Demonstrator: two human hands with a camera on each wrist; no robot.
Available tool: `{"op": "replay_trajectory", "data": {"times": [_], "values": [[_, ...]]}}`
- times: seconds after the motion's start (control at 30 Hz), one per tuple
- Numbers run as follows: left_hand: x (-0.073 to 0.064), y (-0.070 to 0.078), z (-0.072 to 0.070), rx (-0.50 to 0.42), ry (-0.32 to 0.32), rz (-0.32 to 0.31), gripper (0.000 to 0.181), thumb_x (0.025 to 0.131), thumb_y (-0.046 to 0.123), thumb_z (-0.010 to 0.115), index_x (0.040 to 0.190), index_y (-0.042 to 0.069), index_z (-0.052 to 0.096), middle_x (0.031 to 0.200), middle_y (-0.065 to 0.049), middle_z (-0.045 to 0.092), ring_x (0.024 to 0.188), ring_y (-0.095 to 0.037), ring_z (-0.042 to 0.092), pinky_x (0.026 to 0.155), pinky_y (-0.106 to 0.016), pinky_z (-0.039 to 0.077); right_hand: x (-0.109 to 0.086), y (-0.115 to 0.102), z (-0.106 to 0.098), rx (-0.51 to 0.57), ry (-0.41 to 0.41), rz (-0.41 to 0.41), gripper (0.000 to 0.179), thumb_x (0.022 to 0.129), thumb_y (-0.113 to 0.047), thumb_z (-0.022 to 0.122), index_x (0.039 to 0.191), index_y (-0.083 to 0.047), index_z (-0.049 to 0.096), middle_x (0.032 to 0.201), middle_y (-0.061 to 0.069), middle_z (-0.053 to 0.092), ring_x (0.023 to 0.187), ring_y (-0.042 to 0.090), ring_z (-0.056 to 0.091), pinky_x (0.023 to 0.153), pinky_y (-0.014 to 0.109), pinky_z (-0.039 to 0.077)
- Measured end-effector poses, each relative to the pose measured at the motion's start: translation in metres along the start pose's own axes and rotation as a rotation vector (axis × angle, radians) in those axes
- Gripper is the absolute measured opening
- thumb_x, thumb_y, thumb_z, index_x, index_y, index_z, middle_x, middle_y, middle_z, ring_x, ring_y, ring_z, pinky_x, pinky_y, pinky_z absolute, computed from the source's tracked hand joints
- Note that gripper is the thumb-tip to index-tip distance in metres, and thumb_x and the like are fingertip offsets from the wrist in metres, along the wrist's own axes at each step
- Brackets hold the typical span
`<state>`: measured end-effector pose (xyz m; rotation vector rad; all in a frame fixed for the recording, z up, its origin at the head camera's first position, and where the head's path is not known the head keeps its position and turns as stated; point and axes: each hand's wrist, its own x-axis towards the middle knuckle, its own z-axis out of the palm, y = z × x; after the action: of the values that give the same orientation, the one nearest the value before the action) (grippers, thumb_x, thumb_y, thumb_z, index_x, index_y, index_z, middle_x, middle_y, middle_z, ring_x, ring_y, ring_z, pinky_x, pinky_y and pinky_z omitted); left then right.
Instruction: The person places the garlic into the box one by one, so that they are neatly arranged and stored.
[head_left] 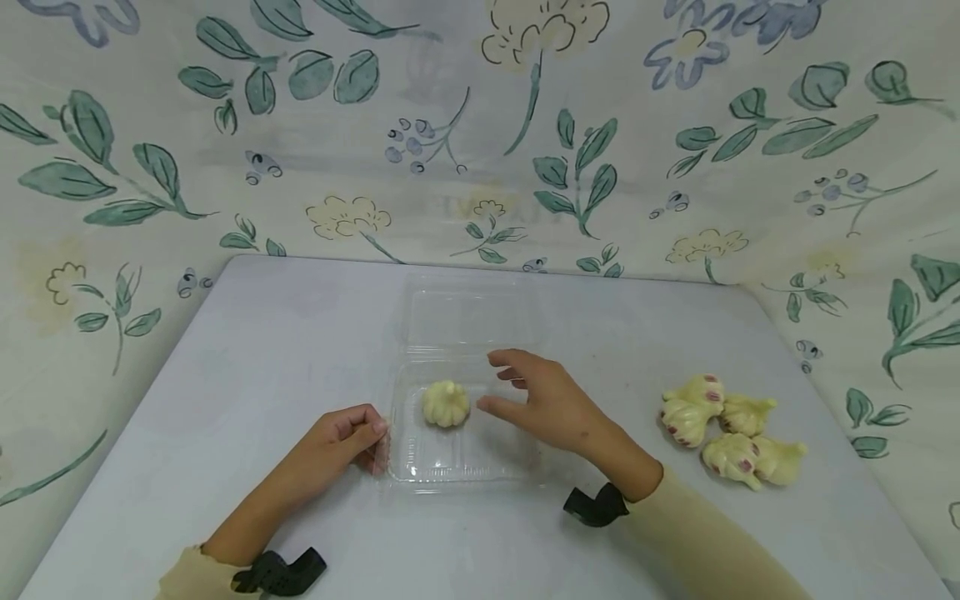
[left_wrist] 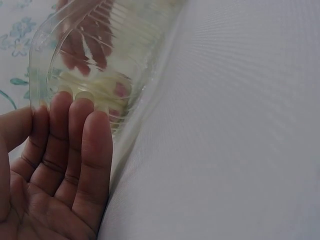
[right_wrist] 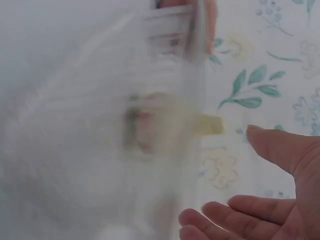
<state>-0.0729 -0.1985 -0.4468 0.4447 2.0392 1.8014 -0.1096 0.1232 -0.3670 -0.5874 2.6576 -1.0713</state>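
A clear plastic clamshell container (head_left: 487, 454) lies open on the white table, its lid (head_left: 472, 317) folded back away from me. One pale yellow garlic bulb (head_left: 446, 405) sits upright in the base, left of centre. My left hand (head_left: 337, 446) pinches the container's left rim between thumb and fingers; the left wrist view shows the fingertips (left_wrist: 60, 100) against the clear wall. Over the base's right side hovers my right hand (head_left: 551, 404), its thumb and fingers spread and holding nothing. In the right wrist view the garlic appears blurred through the plastic.
Several garlic bulbs (head_left: 690, 410) with reddish-purple marks lie clustered on the right of the table (head_left: 600, 550). Behind the table's far edge hangs a floral cloth (head_left: 442, 225). Black wrist mounts (head_left: 596, 506) are worn at both sleeves.
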Motion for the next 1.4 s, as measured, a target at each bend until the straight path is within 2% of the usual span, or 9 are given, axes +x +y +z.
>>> {"op": "replay_trajectory", "data": {"times": [0.23, 0.47, 1.03, 1.4], "values": [[0.000, -0.001, 0.000, -0.002, 0.004, -0.010, 0.025, 0.110, 0.015, 0.055, 0.096, -0.006, 0.059, 0.086, -0.011, 0.064, 0.077, -0.020, 0.067, 0.071, -0.036, 0.062, -0.012, 0.000, -0.027, -0.052, 0.029, 0.018, 0.062, 0.097, -0.038, 0.077, 0.147, -0.008, 0.056, 0.145, 0.009, 0.061, 0.127, 0.031, 0.063, 0.102, 0.048, 0.054], [0.000, -0.001, 0.000, -0.008, 0.000, -0.010, 0.025, 0.110, 0.015, 0.055, 0.097, -0.006, 0.059, 0.087, -0.011, 0.063, 0.078, -0.020, 0.066, 0.072, -0.035, 0.062, -0.029, 0.010, -0.050, -0.078, 0.102, 0.031, 0.058, 0.098, -0.034, 0.076, 0.146, -0.007, 0.057, 0.142, 0.013, 0.062, 0.125, 0.034, 0.064, 0.102, 0.051, 0.054], [0.003, -0.004, -0.001, 0.015, 0.007, -0.026, 0.027, 0.110, 0.019, 0.055, 0.096, -0.003, 0.060, 0.087, -0.012, 0.063, 0.077, -0.021, 0.067, 0.071, -0.036, 0.062, -0.070, 0.033, -0.084, -0.175, 0.172, 0.100, 0.060, 0.099, -0.041, 0.074, 0.144, -0.005, 0.059, 0.138, 0.017, 0.065, 0.121, 0.039, 0.066, 0.098, 0.053, 0.055], [0.002, 0.001, 0.000, 0.012, 0.007, -0.018, 0.025, 0.110, 0.015, 0.055, 0.096, -0.006, 0.059, 0.087, -0.011, 0.063, 0.077, -0.020, 0.067, 0.071, -0.036, 0.062, -0.092, 0.048, -0.105, -0.244, 0.165, 0.238, 0.076, 0.099, -0.055, 0.068, 0.150, -0.002, 0.050, 0.146, 0.024, 0.058, 0.126, 0.048, 0.060, 0.099, 0.060, 0.053]]}}
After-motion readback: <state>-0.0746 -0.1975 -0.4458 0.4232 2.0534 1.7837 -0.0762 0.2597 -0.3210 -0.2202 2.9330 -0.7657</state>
